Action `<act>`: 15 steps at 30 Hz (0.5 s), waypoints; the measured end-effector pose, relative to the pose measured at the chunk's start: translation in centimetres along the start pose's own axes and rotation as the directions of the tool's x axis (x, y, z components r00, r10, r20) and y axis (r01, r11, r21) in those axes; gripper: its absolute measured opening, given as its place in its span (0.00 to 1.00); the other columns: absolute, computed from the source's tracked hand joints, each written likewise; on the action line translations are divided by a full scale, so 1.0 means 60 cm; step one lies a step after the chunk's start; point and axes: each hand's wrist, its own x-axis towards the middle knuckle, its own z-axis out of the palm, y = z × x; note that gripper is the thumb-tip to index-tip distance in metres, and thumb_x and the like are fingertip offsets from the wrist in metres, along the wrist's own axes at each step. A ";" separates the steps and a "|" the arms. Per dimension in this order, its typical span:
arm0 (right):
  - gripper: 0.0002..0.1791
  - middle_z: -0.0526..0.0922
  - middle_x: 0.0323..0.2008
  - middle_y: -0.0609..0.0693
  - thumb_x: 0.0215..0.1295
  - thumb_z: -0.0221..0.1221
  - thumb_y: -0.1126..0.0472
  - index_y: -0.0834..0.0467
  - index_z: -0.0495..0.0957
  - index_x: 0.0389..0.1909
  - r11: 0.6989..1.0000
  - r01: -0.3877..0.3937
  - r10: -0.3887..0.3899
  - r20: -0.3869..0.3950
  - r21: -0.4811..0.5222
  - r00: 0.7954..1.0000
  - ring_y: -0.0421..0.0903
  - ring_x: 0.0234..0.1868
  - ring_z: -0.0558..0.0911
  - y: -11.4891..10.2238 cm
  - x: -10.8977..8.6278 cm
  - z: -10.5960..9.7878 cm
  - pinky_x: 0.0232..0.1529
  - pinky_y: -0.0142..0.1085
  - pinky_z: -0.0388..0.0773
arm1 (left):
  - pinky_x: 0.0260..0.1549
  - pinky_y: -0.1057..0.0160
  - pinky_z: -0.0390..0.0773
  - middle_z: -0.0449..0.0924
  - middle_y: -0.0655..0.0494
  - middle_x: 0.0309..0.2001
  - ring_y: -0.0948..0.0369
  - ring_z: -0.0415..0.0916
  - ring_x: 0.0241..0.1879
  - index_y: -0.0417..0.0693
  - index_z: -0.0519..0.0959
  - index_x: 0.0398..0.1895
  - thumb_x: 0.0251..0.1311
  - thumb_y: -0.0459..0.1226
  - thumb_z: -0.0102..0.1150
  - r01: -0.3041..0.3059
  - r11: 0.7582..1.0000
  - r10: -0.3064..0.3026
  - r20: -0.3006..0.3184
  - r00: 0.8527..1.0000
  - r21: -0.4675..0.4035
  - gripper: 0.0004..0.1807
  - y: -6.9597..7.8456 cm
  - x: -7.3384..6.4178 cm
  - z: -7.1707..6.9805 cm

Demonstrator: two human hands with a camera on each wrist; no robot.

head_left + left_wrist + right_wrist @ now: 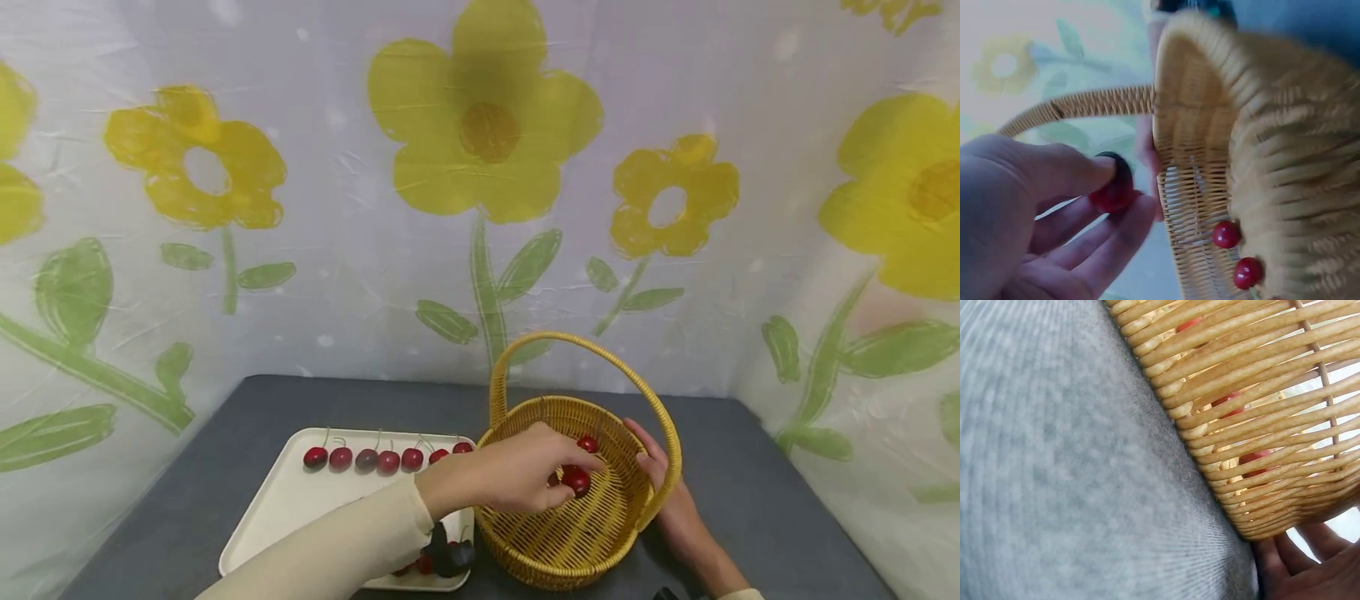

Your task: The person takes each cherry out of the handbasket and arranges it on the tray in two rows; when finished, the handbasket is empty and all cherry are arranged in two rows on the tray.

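My left hand (525, 471) reaches over the yellow wicker basket (555, 575), pinching a dark red cherry (1113, 187) between thumb and fingers. In the head view that cherry (576, 481) shows above the basket's inside. Deeper in lie two brighter cherries, one (1227, 234) close to another (1248, 272) in the left wrist view. At the basket's right side, beside the foot of its tall handle (577, 337), my right hand (675, 500) holds the rim. Its fingers (1300, 550) show against the outer wall in the right wrist view, where red cherries glint through the weave.
Left of the basket stands a white rectangular tray (277, 508) with a row of stemmed cherries (388, 462) along its far edge. More cherries (424, 565) lie at its near right corner, partly behind my left arm. A flowered curtain (337, 208) rises behind the dark grey table (750, 467).
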 end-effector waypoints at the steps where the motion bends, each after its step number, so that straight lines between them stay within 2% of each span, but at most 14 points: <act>1: 0.29 0.59 0.86 0.57 0.93 0.38 0.48 0.44 0.56 0.89 1.000 0.004 -0.004 -0.005 -0.007 1.000 0.23 0.71 0.71 -0.001 -0.001 0.000 0.64 0.19 0.72 | 0.50 0.79 0.75 0.91 0.61 0.56 0.75 0.81 0.44 0.49 0.85 0.67 0.73 0.34 0.68 0.022 0.999 -0.023 -0.028 0.999 -0.024 0.21 0.005 -0.016 0.001; 4: 0.29 0.59 0.86 0.57 0.93 0.38 0.48 0.45 0.56 0.88 1.000 0.009 -0.010 -0.012 -0.014 1.000 0.22 0.70 0.71 -0.001 -0.002 0.000 0.63 0.18 0.71 | 0.59 0.74 0.79 0.89 0.59 0.60 0.71 0.83 0.54 0.49 0.86 0.65 0.73 0.35 0.69 0.054 0.994 -0.065 -0.116 0.991 -0.093 0.19 0.016 -0.065 0.009; 7: 0.30 0.59 0.86 0.57 0.93 0.38 0.47 0.46 0.55 0.89 1.000 0.003 -0.003 -0.012 -0.013 1.000 0.22 0.70 0.71 -0.001 0.000 -0.002 0.62 0.18 0.72 | 0.64 0.69 0.80 0.87 0.59 0.60 0.68 0.83 0.60 0.50 0.87 0.62 0.73 0.34 0.69 0.035 0.988 -0.066 -0.211 0.975 -0.148 0.17 0.023 -0.117 0.021; 13: 0.31 0.60 0.85 0.59 0.93 0.38 0.46 0.47 0.53 0.89 1.000 0.000 0.000 0.001 -0.017 1.000 0.25 0.69 0.75 0.000 0.000 -0.003 0.61 0.23 0.76 | 0.57 0.67 0.85 0.88 0.57 0.58 0.65 0.85 0.57 0.50 0.88 0.62 0.71 0.31 0.70 -0.078 0.964 -0.020 -0.365 0.931 -0.253 0.18 0.024 -0.214 0.044; 15: 0.31 0.61 0.85 0.59 0.93 0.38 0.46 0.46 0.53 0.89 1.000 0.002 -0.002 0.001 -0.024 1.000 0.26 0.68 0.75 0.000 0.001 -0.002 0.61 0.23 0.77 | 0.57 0.65 0.87 0.89 0.55 0.58 0.64 0.86 0.57 0.51 0.87 0.63 0.71 0.33 0.71 -0.078 0.943 -0.054 -0.379 0.924 -0.324 0.18 0.023 -0.243 0.049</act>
